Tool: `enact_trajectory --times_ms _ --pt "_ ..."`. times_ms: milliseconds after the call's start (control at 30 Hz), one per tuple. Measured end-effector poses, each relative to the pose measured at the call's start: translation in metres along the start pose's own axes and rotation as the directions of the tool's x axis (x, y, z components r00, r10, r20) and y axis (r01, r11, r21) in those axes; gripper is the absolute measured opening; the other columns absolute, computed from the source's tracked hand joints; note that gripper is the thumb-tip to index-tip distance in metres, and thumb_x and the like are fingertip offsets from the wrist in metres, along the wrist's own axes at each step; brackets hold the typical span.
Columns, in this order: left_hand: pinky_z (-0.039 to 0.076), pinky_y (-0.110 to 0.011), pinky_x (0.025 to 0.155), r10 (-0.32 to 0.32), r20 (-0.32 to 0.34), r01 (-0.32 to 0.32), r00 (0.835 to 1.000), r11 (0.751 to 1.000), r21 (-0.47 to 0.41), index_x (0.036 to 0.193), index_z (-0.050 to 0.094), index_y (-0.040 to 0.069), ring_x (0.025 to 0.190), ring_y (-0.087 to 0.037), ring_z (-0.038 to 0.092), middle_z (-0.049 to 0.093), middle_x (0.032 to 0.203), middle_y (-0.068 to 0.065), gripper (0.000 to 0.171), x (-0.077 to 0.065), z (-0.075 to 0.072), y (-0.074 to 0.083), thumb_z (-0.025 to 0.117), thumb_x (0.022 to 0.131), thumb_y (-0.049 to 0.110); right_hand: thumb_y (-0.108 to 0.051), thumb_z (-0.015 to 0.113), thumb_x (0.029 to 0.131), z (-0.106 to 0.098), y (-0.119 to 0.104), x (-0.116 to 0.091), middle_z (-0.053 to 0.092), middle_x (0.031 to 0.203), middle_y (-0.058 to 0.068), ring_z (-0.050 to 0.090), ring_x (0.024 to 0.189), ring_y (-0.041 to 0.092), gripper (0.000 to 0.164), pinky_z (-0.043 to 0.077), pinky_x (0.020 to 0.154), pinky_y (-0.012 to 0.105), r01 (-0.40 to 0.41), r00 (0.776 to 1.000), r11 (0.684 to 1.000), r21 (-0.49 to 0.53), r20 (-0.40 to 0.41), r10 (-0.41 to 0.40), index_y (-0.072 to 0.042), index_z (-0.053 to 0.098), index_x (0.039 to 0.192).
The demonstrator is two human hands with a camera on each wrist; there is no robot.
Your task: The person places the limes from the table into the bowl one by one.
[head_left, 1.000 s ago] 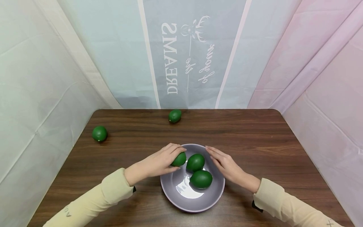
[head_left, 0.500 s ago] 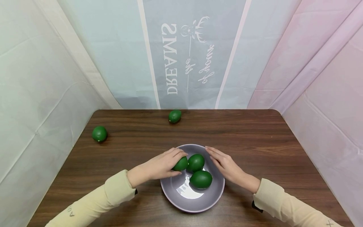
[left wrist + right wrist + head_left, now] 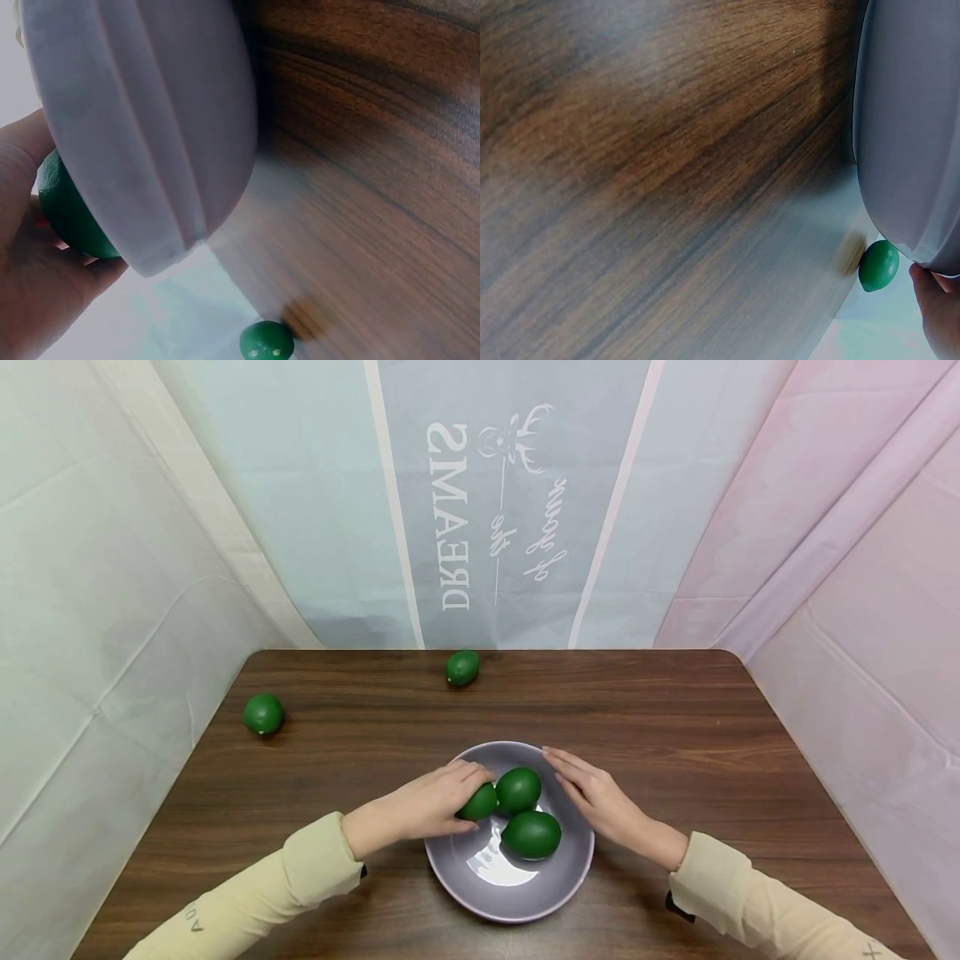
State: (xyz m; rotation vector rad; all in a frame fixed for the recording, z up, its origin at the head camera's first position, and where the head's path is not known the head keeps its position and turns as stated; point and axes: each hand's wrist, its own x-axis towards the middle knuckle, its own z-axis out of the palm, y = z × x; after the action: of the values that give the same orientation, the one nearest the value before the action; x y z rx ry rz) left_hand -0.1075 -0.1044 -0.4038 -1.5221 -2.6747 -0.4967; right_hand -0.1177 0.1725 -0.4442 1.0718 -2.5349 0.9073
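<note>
My left hand grips a green lime inside the left part of a grey-purple bowl. In the left wrist view, fingers and thumb curl round that lime behind the bowl's outer wall. Two more limes lie in the bowl: one touches or nearly touches the held lime, the other sits just in front of it. My right hand rests with straight fingers against the bowl's right rim. Its fingertips touch the bowl in the right wrist view too.
On the brown wooden table, one lime lies near the back edge and another at the far left. Pale cloth walls stand round the back and sides.
My left hand has moved slightly toward me and right, bringing its lime lower into the bowl and closer to the other limes. The right hand and bowl stay in place.
</note>
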Motion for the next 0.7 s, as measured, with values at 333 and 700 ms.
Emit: enact_trajectory --times_ms 333,700 --pt "0.042 -0.028 0.092 -0.035 0.032 0.034 0.999 0.999 0.03 0.119 0.05 0.003 0.098 -0.017 0.05 0.054 0.11 -0.003 0.057 0.001 0.008 -0.001 0.076 0.073 0.023 0.0 0.058 0.086 0.0 0.0 0.0 0.053 0.128 0.011 0.051 0.116 0.026 0.04 0.046 0.09 0.039 -0.004 1.0 1.0 0.0 -0.002 0.004 -0.001 0.054 0.125" --pt "0.045 -0.027 0.085 -0.018 0.031 0.018 0.999 1.0 0.022 0.112 0.051 0.001 0.092 -0.016 0.051 0.054 0.1 -0.004 0.051 0.002 0.011 0.0 0.075 0.074 0.023 0.0 0.058 0.086 0.0 0.0 0.0 0.053 0.128 0.011 0.051 0.116 0.026 0.04 0.045 0.092 0.038 -0.009 1.0 1.0 -0.004 -0.003 0.009 -0.001 0.054 0.125"
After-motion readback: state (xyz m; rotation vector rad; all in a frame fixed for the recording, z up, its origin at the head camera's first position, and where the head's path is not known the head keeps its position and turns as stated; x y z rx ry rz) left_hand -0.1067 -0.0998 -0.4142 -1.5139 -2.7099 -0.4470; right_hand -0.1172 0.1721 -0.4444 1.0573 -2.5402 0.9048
